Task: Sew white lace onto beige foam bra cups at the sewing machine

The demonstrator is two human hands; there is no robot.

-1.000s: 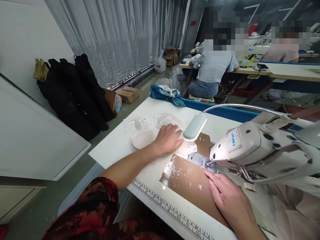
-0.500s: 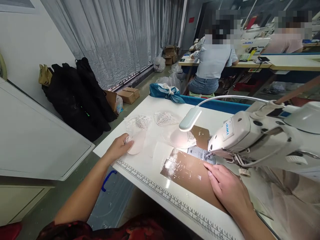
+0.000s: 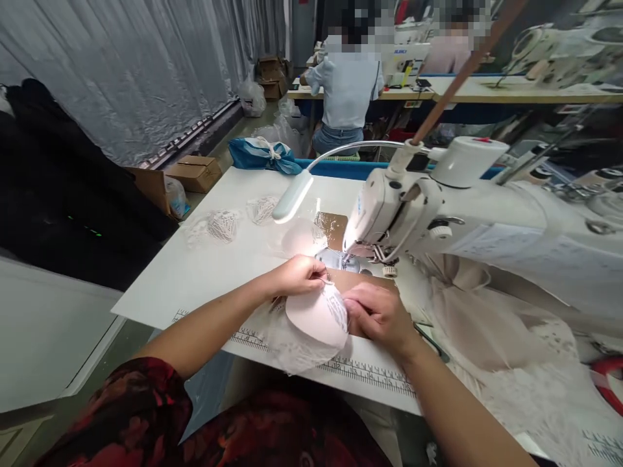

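A pale pink bra cup (image 3: 314, 314) with lace along its edge is held between my two hands, over the front of the sewing table. My left hand (image 3: 299, 275) pinches its upper edge. At the cup's right, lacy edge, the fingers of my right hand (image 3: 377, 314) are closed on it. Sheer lace hangs below the cup across the printed ruler. Just beyond my hands is the needle area of a white sewing machine (image 3: 379, 214). Another pink cup (image 3: 304, 239) lies by the needle plate, with lace pieces (image 3: 221, 226) to its left.
A lamp (image 3: 293, 196) on a bendy arm hangs over the table (image 3: 160, 279). Brown board (image 3: 333, 227) covers part of the surface. Sheer fabric (image 3: 506, 324) is heaped at right under the machine arm. A co-worker (image 3: 348, 87) sits ahead; cardboard boxes (image 3: 195, 172) stand on the floor.
My left hand has moved right, carrying the cup to the front of the machine. My right hand has come off the brown board and grips the cup's edge. The view has turned right.
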